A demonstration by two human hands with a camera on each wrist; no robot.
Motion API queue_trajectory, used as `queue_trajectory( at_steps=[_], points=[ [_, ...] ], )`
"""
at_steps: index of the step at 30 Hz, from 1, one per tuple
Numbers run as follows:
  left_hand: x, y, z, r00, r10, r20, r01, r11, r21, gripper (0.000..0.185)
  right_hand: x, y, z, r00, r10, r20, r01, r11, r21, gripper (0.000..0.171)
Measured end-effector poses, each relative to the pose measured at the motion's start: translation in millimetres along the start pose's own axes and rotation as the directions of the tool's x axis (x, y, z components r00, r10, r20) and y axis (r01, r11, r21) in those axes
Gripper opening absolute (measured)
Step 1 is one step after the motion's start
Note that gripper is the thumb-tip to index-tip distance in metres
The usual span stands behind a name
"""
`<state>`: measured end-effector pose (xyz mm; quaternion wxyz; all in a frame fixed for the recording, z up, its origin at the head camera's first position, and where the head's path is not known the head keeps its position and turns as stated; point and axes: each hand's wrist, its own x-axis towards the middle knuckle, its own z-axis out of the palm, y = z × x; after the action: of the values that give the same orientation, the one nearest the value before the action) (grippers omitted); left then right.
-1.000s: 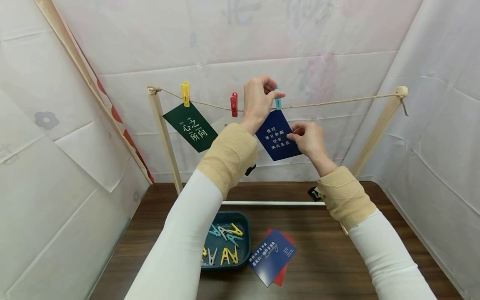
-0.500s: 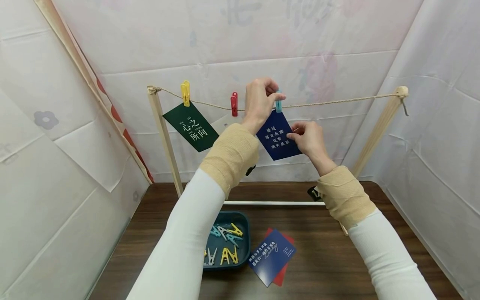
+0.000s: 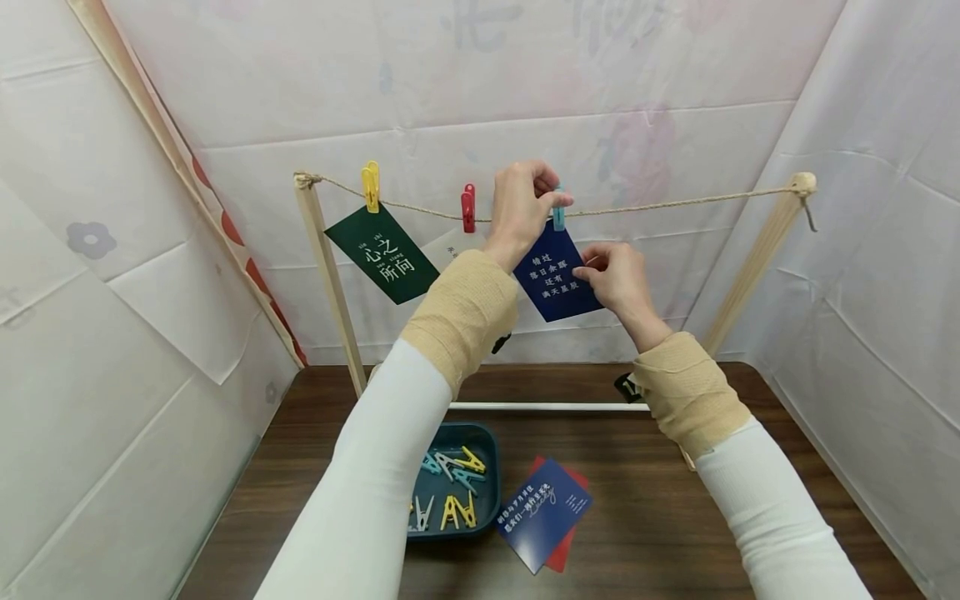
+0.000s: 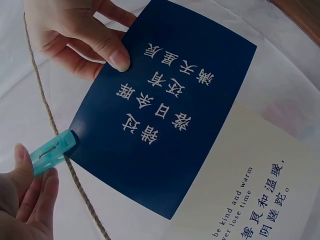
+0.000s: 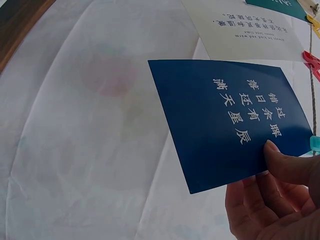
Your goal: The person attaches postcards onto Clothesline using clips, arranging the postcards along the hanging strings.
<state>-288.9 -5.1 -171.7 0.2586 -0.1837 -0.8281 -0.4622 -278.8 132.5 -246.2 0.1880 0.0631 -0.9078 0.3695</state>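
- The dark blue rectangular paper card [image 3: 556,282] hangs at the twine string [image 3: 675,202], its top corner in the turquoise plastic clothespin [image 4: 52,152].
- Left hand [image 3: 522,204] pinches that clothespin; right hand [image 3: 619,277] pinches the card's side edge.
- The card looks light, thin, stiff and creasable; edges suit holding.

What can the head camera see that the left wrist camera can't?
Only the head view shows the green card, the yellow peg, the tray of pegs and the table. Only the left wrist view shows the cream card's writing up close. Both show the dark blue card, the teal peg, the string and both hands: left hand, right hand.
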Motion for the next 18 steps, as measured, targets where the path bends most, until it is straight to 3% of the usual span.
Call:
queue_trajectory(
  at_steps=[18],
  points=[
    [0.7,-5.4,-3.7,0.992,0.002,0.128,-0.004,1.000,0.018,0.026,-1.5,2.6,2.3,0.999,-0.037,-0.020,0.037,0.999,0.008,0.011]
  ],
)
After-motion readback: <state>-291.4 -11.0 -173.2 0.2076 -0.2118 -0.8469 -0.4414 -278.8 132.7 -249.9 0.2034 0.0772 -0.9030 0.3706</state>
